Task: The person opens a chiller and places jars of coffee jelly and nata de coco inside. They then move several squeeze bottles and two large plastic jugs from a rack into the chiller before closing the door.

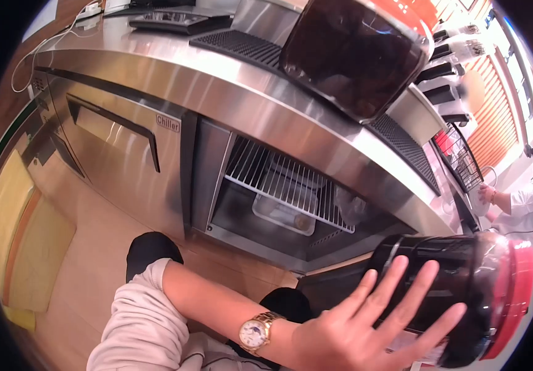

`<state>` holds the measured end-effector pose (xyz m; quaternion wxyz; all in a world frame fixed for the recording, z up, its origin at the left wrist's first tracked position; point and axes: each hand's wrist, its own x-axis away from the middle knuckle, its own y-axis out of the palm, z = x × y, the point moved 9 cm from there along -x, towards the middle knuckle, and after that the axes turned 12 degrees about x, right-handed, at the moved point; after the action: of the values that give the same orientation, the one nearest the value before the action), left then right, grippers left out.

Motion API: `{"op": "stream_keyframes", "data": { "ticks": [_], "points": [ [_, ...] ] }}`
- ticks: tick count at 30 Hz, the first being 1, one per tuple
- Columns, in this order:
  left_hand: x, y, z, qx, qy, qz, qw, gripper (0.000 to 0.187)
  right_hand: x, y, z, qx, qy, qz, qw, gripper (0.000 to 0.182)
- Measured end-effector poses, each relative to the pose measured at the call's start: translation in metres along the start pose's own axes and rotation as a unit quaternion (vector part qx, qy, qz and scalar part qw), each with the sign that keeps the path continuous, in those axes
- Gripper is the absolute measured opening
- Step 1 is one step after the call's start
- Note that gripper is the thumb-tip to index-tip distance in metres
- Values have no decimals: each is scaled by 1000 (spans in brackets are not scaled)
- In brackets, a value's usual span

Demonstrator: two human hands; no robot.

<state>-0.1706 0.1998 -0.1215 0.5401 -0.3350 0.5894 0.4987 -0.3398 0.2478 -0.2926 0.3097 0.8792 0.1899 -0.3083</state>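
Observation:
My left hand (365, 328), with a gold watch (258, 332) on its wrist, reaches across to the right. Its fingers are spread over the side of a large jar (427, 247) with dark contents and a red lid (516, 290), holding it. In this view the jar lies tilted, lid toward the right edge. My right hand is out of sight. A second big jar (353, 55) of dark contents, with an orange-red lid, stands on the steel counter (241, 80). Below it, the chiller compartment (266, 235) is open, showing a wire shelf (279, 179) and clear containers.
A shut chiller door (118, 142) with a black handle is to the left. Black ribbed mats (235, 46) and a dark tray (180, 21) are on the counter. A yellow object (25, 241) is at the far left. Another person (526, 198) in white works at the right.

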Motion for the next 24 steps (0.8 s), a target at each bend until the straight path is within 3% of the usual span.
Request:
{"op": "stream_keyframes", "data": {
  "ticks": [3, 5, 6, 8, 12, 13, 18, 19, 24],
  "points": [
    [28, -9, -14, 20, -24, -74, 997, 47, 26, -10, 10, 55, 28, 16, 998, 79],
    [41, -15, -29, 71, -95, -229, 966, 43, 38, -14, 17, 81, 43, 21, 996, 80],
    [47, -20, -39, 106, -160, -218, 957, 38, 43, -16, 20, 89, 48, 22, 995, 80],
    [64, -24, -50, 72, -169, -236, 954, 42, 50, -19, 26, 113, 60, 23, 992, 82],
    [104, -32, -87, 116, -249, -271, 922, 59, 59, -19, 40, 146, 73, 22, 986, 84],
    [118, -33, -99, 146, -266, -278, 911, 73, 57, -18, 44, 146, 70, 20, 987, 85],
    [172, -30, -164, 215, -310, -280, 883, 93, 48, -38, 87, 223, 19, -33, 974, 90],
    [179, -29, -175, 222, -318, -279, 878, 95, 47, -29, 88, 229, -7, 14, 973, 89],
    [197, -30, -208, 260, -306, -267, 876, 100, 34, -1, 99, 324, 8, -60, 944, 75]
  ]
}}
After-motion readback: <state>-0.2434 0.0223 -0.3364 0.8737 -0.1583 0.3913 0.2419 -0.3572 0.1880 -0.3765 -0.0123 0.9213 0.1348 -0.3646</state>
